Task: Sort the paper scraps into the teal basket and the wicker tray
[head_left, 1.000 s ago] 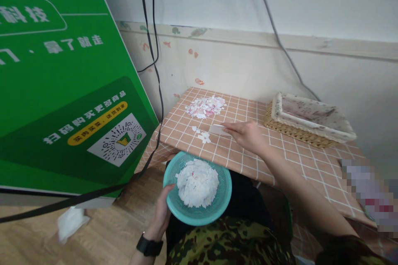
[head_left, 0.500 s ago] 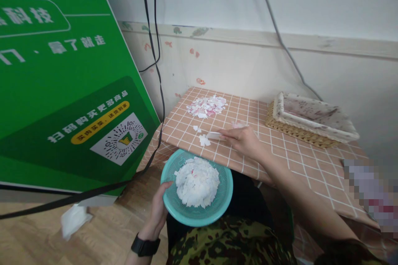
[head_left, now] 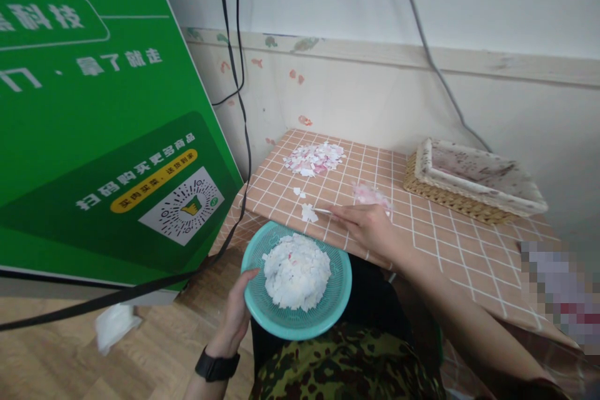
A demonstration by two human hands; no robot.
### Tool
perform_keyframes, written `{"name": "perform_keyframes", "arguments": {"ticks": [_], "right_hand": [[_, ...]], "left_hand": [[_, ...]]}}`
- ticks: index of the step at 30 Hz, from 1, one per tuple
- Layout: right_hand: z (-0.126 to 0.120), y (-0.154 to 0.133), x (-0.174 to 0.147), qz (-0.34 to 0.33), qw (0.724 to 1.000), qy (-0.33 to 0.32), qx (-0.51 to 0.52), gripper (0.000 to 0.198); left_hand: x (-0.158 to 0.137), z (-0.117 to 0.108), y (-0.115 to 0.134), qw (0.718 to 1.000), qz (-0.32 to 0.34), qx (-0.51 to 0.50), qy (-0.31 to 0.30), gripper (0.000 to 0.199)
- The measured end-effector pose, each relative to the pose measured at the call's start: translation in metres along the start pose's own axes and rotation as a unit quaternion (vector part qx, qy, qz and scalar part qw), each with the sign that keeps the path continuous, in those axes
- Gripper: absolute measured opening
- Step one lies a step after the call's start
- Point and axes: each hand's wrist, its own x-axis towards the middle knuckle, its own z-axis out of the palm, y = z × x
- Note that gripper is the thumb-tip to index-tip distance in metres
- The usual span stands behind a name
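Observation:
My left hand (head_left: pixel 238 305) grips the left rim of a teal plastic colander (head_left: pixel 340 278), held just below the table edge above my lap. Inside it is a heap of white paper scraps (head_left: pixel 296 272) with a few pink bits. Over the table, my right hand (head_left: pixel 366 226) pinches a thin white card (head_left: pixel 322 210), seen nearly edge-on. Its tip is at a small cluster of white scraps (head_left: pixel 308 214) close to the table edge. Beyond that cluster lie a few loose white scraps (head_left: pixel 299 192).
A pile of white and pink scraps (head_left: pixel 315 158) lies farther back on the checked tablecloth (head_left: pixel 262 184). Pinkish shreds (head_left: pixel 370 194) lie behind my right hand. A lined wicker basket (head_left: pixel 457 200) stands at right. Cables hang beside the green panel (head_left: pixel 84 137); a white bag (head_left: pixel 116 326) lies on the floor.
My right hand has lowered slightly towards me, and the card has turned from showing its face to nearly edge-on. The left hand and colander stay nearly in place.

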Motion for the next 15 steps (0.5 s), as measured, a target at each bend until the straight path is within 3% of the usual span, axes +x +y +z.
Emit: {"name": "perform_keyframes", "arguments": {"ticks": [7,11,15], "right_hand": [[0.000,-0.011,-0.002,-0.025,0.996,-0.003,0.089,0.029],[-0.004,-0.003,0.009,0.031,0.998,0.035,0.037,0.027],[0.007,0.011,0.036,0.046,0.997,0.051,-0.031,0.030]], "left_hand": [[0.000,0.001,0.002,1.000,0.000,-0.002,-0.003,0.015],[-0.001,0.000,0.003,1.000,-0.005,-0.009,-0.014,0.019],[-0.001,-0.001,0.004,1.000,-0.004,-0.008,-0.026,0.017]]}}
